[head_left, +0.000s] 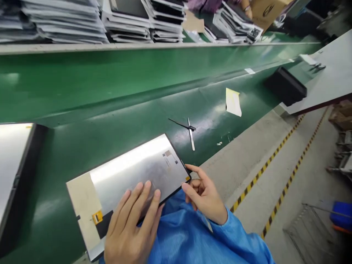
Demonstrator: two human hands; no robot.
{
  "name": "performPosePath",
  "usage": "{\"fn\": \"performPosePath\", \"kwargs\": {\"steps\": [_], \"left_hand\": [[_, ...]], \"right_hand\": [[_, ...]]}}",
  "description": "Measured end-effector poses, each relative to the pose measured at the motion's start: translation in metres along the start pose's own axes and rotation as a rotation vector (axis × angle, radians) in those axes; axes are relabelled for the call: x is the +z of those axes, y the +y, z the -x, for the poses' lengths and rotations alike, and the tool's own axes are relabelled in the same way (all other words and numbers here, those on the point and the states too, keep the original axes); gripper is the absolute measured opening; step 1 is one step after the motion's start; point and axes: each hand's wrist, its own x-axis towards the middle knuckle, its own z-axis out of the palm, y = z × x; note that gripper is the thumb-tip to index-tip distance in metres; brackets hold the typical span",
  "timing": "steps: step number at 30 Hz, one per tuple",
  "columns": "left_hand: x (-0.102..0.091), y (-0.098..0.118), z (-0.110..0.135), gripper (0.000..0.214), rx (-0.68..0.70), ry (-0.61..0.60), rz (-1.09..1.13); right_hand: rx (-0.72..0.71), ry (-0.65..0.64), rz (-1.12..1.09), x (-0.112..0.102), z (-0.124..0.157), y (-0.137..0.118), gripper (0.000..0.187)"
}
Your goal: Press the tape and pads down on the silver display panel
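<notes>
Silver sheet metal, faintly mottled, backed the display panel (137,172) under my left hand (129,223). The fingers (145,192) of that hand lay spread and flat on it, released, with no grip. My right hand (205,196) was curled, its forefinger (195,170) and thumb (185,187) pinching the panel's right-hand corner, and a creased blue sleeve (209,238) covered the wrist. The thin rectangular panel lay flat on the glossy green conveyor belt (110,95) close to my body, its long axis running from lower left up to the right. Beige tape (84,205) and a yellow label (97,217) covered its left end. Beyond it lay a slim pale blade (191,135) crossed by a thin black tool (183,125), then a yellow paper slip (233,102). Another panel (13,165) sat to my left, and stacked panels (63,22) rose along the far side.
</notes>
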Motion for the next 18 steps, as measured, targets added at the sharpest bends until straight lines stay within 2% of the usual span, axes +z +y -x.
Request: {"fn": "performPosePath", "kwargs": {"steps": [3, 6, 12, 18], "left_hand": [[-0.002, 0.001, -0.002, 0.057, -0.014, -0.003, 0.013], [-0.003, 0.002, -0.003, 0.057, -0.023, -0.015, 0.016], [-0.007, 0.004, -0.004, 0.057, -0.050, -0.040, 0.020], [-0.010, 0.004, -0.002, 0.061, -0.062, -0.066, 0.037]], "right_hand": [[0.052, -0.155, -0.190, 0.007, 0.001, 0.002, 0.086], [0.037, -0.224, -0.325, 0.014, -0.003, 0.002, 0.092], [-0.018, -0.193, -0.370, 0.025, -0.002, 0.006, 0.090], [-0.052, -0.206, -0.345, 0.021, -0.003, 0.013, 0.081]]}}
